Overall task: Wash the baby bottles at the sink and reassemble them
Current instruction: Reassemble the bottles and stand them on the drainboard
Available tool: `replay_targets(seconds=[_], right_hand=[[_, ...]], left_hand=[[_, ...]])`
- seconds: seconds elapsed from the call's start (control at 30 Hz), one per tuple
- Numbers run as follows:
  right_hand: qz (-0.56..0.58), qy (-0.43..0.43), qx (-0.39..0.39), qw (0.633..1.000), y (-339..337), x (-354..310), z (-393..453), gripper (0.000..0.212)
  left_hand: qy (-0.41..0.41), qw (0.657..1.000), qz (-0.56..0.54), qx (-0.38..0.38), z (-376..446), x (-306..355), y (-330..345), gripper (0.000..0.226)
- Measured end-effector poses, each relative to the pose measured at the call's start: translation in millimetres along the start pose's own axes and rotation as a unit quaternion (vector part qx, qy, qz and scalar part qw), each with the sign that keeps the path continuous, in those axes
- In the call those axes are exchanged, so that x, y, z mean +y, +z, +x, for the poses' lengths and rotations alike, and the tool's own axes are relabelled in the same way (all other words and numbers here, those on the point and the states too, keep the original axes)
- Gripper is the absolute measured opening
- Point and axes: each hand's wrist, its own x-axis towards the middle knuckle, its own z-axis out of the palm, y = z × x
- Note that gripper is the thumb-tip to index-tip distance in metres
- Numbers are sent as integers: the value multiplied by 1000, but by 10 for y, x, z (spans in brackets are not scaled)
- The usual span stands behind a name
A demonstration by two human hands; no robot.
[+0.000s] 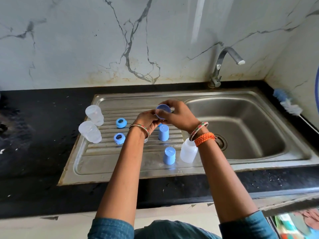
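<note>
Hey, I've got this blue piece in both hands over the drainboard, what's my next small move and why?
Probably lower the blue piece, gripped by your left hand and right hand, toward the open bottle standing upright by the basin. That bottle has nothing on its neck, and the two collar rings lie loose on the drainboard.

both hands (150, 120) hide much of the blue cap (163, 111).

Teal sleeves (110, 228), beaded bangles (139, 129) on both wrists, orange thread (205, 138).
</note>
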Motion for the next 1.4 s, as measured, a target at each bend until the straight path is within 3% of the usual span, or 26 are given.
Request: replay_targets(seconds=[0.1, 0.17, 0.33, 0.5, 0.7, 0.83, 0.93, 1.07, 1.23, 1.4], right_hand=[[157, 73, 40, 984, -58, 16, 36, 12], [214, 107, 82, 967, -70, 16, 48, 10], [207, 115, 128, 963, -110, 4, 96, 13], [223, 102, 133, 960, -79, 25, 99, 6], [175, 83, 214, 957, -21, -17, 101, 13], [166, 61, 249, 952, 3, -37, 82, 5], [199, 72, 211, 954, -19, 15, 93, 11], [256, 93, 177, 946, -93, 66, 86, 23], [218, 89, 217, 947, -37, 58, 45, 19], [170, 95, 190, 962, -86, 45, 26, 19]], left_hand=[[36, 999, 14, -20, 7, 43, 0, 24], [53, 998, 24, -29, 15, 103, -6, 19], [141, 982, 128, -11, 3, 193, 90, 8], [250, 925, 281, 59, -49, 140, 177, 14], [269, 903, 321, 97, -111, 116, 347, 18], [296, 892, 321, 117, -150, 114, 379, 17], [311, 888, 313, 128, -151, 137, 367, 16], [264, 929, 247, 82, -158, 151, 337, 21], [270, 914, 279, 115, -130, 105, 350, 20], [239, 929, 262, 109, -118, 63, 337, 23]])
